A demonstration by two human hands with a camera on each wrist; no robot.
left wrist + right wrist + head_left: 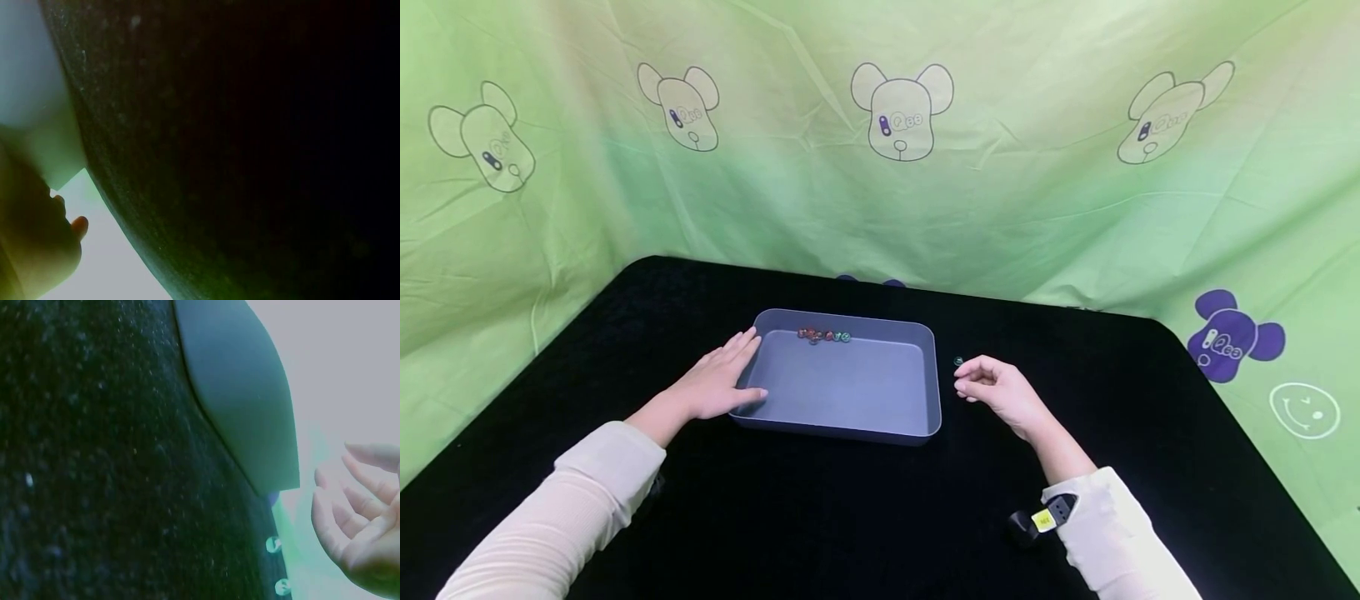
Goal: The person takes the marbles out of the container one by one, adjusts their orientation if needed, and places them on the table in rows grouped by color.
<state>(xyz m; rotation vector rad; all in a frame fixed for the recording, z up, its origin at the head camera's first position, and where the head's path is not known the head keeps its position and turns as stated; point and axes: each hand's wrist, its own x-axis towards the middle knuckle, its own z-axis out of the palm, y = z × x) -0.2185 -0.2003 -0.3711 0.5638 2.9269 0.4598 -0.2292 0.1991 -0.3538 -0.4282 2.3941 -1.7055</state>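
Note:
A shallow grey tray (842,429) lies on the black cloth. Along its back wall several red marbles (811,334) and green marbles (842,337) sit in a cluster. My left hand (718,379) rests over the tray's left rim, fingers straight and thumb spread. To the right of the tray, a dark green marble (958,361) lies on the cloth just beyond the fingertips of my right hand (1000,392). Those fingers are loosely bent, with nothing between them. The right wrist view shows two clear greenish marbles (273,544) on the cloth near the tray's outer wall (244,381).
A black cloth (820,517) covers the table. Green curtains (790,217) printed with bear heads hang behind and at both sides. At my right cuff is a small black device (1026,527) with a yellow label.

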